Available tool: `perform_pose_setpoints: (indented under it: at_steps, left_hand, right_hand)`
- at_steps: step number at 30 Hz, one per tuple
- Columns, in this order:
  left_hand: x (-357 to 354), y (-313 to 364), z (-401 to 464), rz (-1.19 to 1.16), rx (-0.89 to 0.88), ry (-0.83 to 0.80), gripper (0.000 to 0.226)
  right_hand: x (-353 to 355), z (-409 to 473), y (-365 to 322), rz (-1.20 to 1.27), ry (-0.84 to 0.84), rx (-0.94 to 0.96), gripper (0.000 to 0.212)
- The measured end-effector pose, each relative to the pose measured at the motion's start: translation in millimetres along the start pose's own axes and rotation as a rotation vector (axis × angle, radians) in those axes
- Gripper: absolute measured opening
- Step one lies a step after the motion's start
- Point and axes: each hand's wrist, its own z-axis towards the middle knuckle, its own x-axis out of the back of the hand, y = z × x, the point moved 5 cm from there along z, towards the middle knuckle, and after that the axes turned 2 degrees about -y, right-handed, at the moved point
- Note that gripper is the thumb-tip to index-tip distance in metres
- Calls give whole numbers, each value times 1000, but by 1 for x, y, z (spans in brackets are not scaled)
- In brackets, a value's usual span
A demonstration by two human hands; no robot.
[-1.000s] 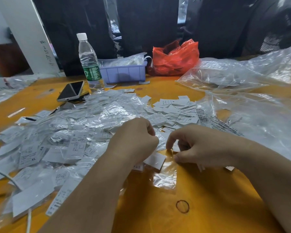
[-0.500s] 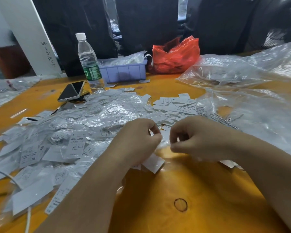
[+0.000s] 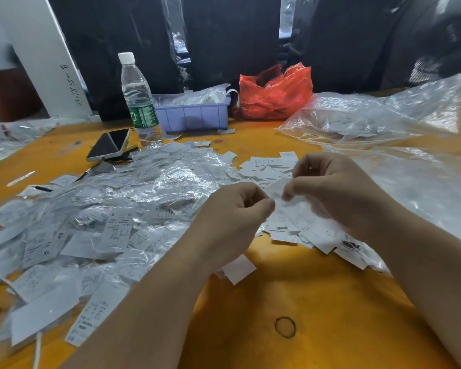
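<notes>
A yellow-orange bench is covered on its left half by a broad heap of white printed labels in clear plastic sleeves, which reaches up to the left forearm. Beyond the heap a black smartphone is laid flat. Just beside it a clear plastic water bottle with a white cap and green band is stood upright. Behind the bottle a lavender plastic bin is seen, with a crumpled red plastic bag next to it. Large clear plastic bags are spread over the right side. A smaller scatter of loose white paper labels is found directly behind the hands, and more are piled under the right wrist. A thin dark rubber ring is seen alone near the front edge, and a white cable at the lower left.

The small white label slip is held above the bench, between the two hands, over the near edge of the loose labels. It is blurred, so its print cannot be read. The left hand is raised with its back to the camera and its fingers curled. Its grip is closed to a pinch of thumb and forefinger on the slip's left edge. The right hand is turned inward, knuckles up. Its grip is likewise narrowed to a pinch on the slip's right edge, with the other fingers loosely curled. Both bare forearms are brought in from the lower edge.
</notes>
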Motion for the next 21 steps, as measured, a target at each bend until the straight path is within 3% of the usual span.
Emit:
perform_pose_setpoints:
  at_steps: [3, 6, 11, 14, 21]
  left_hand:
    - [0, 2, -1, -54, -11, 26, 20]
    - [0, 5, -2, -90, -26, 34, 24]
    - [0, 5, -2, -96, -27, 45, 31]
    - [0, 5, -2, -115, -25, 34, 32]
    - [2, 10, -4, -198, -56, 49, 14]
  right_hand:
    - [-2, 1, 5, 139, -58, -100, 24]
    - [-14, -4, 9, 290, -250, -230, 36]
    - [-25, -9, 11, 507, -488, -338, 32]
    - [-24, -9, 12, 632, -496, -392, 17]
    - [-19, -3, 13, 687, -322, -317, 17]
